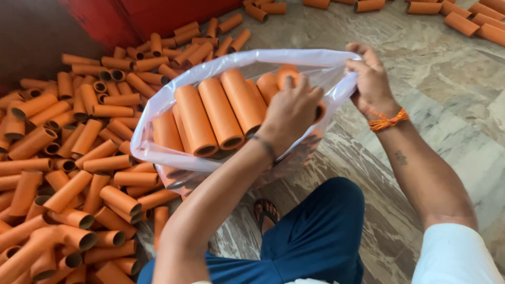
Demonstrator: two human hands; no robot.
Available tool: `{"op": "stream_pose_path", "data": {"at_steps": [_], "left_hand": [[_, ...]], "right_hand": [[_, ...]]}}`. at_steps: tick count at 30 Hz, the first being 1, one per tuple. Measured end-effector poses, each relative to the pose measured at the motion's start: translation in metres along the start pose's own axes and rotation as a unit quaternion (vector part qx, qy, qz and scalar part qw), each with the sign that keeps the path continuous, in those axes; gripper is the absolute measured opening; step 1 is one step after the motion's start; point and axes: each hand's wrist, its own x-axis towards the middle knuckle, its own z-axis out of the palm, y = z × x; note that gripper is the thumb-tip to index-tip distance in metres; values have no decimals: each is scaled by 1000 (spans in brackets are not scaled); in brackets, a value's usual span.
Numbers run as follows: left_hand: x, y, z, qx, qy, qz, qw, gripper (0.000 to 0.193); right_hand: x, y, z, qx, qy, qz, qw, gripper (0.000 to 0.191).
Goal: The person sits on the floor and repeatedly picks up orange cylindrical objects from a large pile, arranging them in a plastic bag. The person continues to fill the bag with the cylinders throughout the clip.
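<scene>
Marbled stone floor (447, 89) lies under everything. One clear plastic bag (158, 152) holds roughly eight smooth orange cardboard tubes (221, 113), hollow cylinders stacked side by side. Inside it, the left hand (289, 113) presses curled fingers onto the tubes. The right hand (371, 79) pinches the bag's rim. Left of both hands sprawls a heap of loose tubes (68, 158), dozens uncounted.

Soft even daylight, faint shadows, dim upper left corner, mild sheen on plastic bag (158, 138), slightly soft focus
</scene>
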Motion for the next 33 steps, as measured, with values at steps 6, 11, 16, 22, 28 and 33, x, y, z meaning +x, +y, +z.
{"op": "stream_pose_path", "data": {"at_steps": [6, 11, 16, 22, 28, 33], "left_hand": [[44, 12, 131, 204, -143, -61, 966, 22], [67, -2, 134, 27, -233, -30, 972, 17], [9, -33, 8, 18, -166, -13, 986, 39], [-69, -43, -75, 181, 53, -59, 980, 36], [-3, 13, 6, 129, 35, 8, 991, 22], [41, 25, 26, 168, -78, -131, 974, 34]], "right_hand": [[-3, -14, 20, -58, -12, 47, 997, 35], [-8, -28, 24, -54, -9, 53, 997, 33], [-4, -36, 21, -35, -39, 58, 997, 34], [-2, -28, 20, -54, -65, 64, 994, 35], [-5, -35, 24, -35, -30, 88, 995, 34], [-27, -49, 53, -377, -76, 20, 923, 38]]}}
